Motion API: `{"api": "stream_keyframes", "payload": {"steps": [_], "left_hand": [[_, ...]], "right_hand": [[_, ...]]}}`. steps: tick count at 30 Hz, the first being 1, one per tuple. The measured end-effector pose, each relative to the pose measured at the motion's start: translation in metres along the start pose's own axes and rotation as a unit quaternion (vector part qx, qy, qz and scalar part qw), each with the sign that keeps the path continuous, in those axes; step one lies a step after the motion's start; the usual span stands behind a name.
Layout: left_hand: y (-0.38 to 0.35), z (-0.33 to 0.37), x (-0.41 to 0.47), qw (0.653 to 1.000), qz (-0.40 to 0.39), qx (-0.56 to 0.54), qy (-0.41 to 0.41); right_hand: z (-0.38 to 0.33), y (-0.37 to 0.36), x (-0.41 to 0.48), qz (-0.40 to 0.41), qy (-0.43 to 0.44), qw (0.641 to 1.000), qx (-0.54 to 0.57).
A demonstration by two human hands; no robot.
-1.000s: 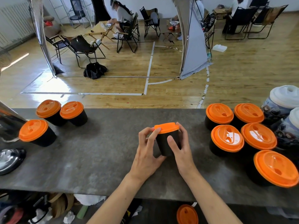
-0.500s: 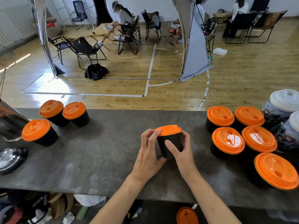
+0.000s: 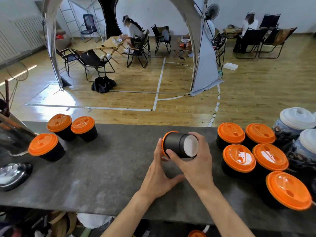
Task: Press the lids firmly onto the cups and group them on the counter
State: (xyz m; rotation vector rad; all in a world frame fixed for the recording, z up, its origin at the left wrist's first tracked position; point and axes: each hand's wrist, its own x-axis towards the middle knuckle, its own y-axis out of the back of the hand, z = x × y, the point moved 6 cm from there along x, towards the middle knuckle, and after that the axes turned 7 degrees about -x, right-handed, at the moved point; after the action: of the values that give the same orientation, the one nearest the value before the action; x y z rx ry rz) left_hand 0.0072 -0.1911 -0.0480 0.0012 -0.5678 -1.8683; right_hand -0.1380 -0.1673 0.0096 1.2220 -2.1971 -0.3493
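Cup [image 3: 176, 144], upright half a second ago, now lies tipped sideways over the counter [image 3: 102, 171], orange lid [image 3: 163, 142] pointing left and white base right. Left hand [image 3: 159, 175] wraps the lid end, right hand [image 3: 200, 168] grips the base end, thumb across the black wall. Five lidded cups [image 3: 239, 155] stand just right.

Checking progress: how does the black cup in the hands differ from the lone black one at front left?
The held black cup lies sideways, white base showing; the lone black cup stands upright. Left hand and right hand grip the former; the latter is untouched. Both have orange lids.
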Motion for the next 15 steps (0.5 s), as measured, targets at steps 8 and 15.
{"api": "stream_keyframes", "payload": {"steps": [8,15], "left_hand": [[0.002,-0.01,0.009,1.0,0.018,-0.015,0.018],[0.014,-0.009,0.002,0.994,0.104,0.0,-0.019]], "right_hand": [[-0.015,-0.012,0.01,-0.103,0.055,0.974,-0.194],[0.0,-0.012,0.004,-0.125,0.004,0.986,-0.109]]}}
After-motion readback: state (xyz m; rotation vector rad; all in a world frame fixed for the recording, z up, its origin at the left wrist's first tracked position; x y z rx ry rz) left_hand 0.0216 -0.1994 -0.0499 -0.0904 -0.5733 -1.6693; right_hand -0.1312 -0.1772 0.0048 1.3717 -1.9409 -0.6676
